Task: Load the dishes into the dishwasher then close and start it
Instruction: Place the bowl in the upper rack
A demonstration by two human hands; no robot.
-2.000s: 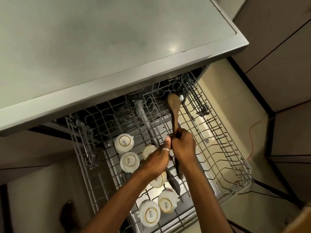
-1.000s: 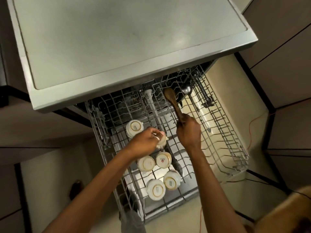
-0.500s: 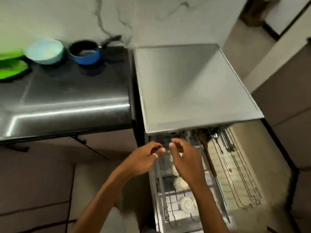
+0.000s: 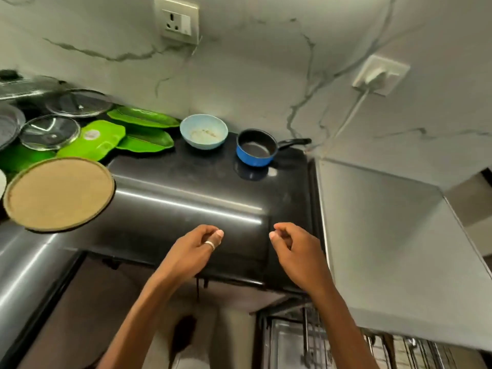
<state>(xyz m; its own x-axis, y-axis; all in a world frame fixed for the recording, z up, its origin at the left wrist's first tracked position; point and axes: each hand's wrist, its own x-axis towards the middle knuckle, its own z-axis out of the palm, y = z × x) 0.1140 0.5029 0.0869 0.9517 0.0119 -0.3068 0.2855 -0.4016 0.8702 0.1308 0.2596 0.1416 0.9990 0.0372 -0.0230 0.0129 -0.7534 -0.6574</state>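
Both hands hover over the front of the dark counter (image 4: 186, 193), holding nothing. My left hand (image 4: 194, 249), with a ring, and my right hand (image 4: 295, 249) have loosely curled fingers. At the back of the counter sit a light blue bowl (image 4: 203, 131) with residue and a blue saucepan (image 4: 255, 147) with a black handle. Green leaf-shaped plates (image 4: 119, 137), glass lids (image 4: 50, 131) and a round tan plate (image 4: 58, 193) lie at the left. The dishwasher's grey top (image 4: 394, 235) is on the right; its pulled-out wire rack (image 4: 319, 342) shows at the bottom edge.
A marbled wall (image 4: 266, 62) with two power sockets stands behind the counter; a white cord runs from the right socket (image 4: 378, 75). A steel surface (image 4: 18, 262) lies at the lower left. The floor shows between my forearms.
My right hand let go of the wooden spoon in the rack. Both hands left the rack and rose over the counter as my view swung up and left to the dishes.
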